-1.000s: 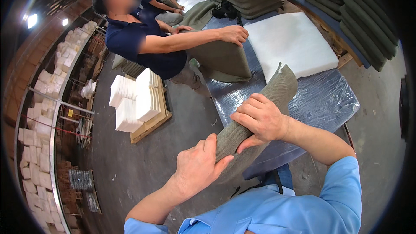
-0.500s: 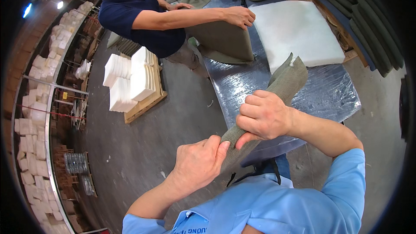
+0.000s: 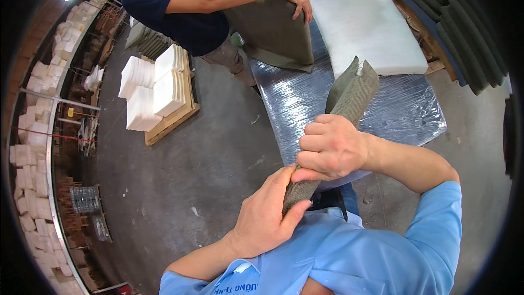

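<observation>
A grey-green fabric cushion cover (image 3: 357,95), bunched into a long tube, slants across in front of my chest. My right hand (image 3: 333,147) is closed in a fist around its middle. Just below, my left hand (image 3: 262,210) wraps the lower part, thumb on one side and fingers on the other. The cover's upper end gapes, with a little white showing at its edge. Beyond it, a thick white foam pad (image 3: 371,33) lies flat on the plastic-wrapped table (image 3: 404,112).
Across the table's left side, a co-worker's hand (image 3: 297,1) holds a grey-green cushion piece (image 3: 275,35) upright. White pads (image 3: 169,93) are stacked on a wooden pallet (image 3: 174,125) on the floor. Dark green stacks (image 3: 472,43) stand at right; racks of white bundles (image 3: 38,186) line the left.
My left hand has shifted its grip on the cover's lower part, its thumb now apart from the fingers. The cover stands a little steeper. The co-worker's hand has moved on the upright piece.
</observation>
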`<state>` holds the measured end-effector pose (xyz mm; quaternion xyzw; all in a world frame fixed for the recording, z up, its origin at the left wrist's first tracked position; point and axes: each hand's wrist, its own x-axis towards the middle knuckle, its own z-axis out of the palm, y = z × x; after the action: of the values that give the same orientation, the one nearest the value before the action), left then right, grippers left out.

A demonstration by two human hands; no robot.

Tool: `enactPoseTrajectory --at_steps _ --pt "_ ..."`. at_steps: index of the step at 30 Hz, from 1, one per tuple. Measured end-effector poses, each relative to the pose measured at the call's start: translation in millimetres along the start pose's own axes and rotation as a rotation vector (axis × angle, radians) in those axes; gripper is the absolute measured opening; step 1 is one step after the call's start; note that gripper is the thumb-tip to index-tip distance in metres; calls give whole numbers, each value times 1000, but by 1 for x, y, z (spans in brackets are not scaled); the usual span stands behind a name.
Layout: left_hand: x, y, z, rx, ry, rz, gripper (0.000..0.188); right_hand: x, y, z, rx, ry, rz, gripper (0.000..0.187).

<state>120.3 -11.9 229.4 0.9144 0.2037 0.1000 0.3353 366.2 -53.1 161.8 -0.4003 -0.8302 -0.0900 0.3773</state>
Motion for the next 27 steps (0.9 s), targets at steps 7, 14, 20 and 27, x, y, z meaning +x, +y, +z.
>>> enactPoseTrajectory --at_steps 7,14,20,27 --pt "4 -6 -11 53 -394 -280 77 12 -6 14 30 -51 83 44" --pt "-1 -35 -12 -303 -397 -353 84 -22 16 13 73 197 199 43" --pt "-21 -58 14 -682 -472 -276 91 -44 -3 18 -132 196 100 63" --pt "-11 -73 48 -1067 -450 -269 93 -42 0 13 -139 137 101 50"
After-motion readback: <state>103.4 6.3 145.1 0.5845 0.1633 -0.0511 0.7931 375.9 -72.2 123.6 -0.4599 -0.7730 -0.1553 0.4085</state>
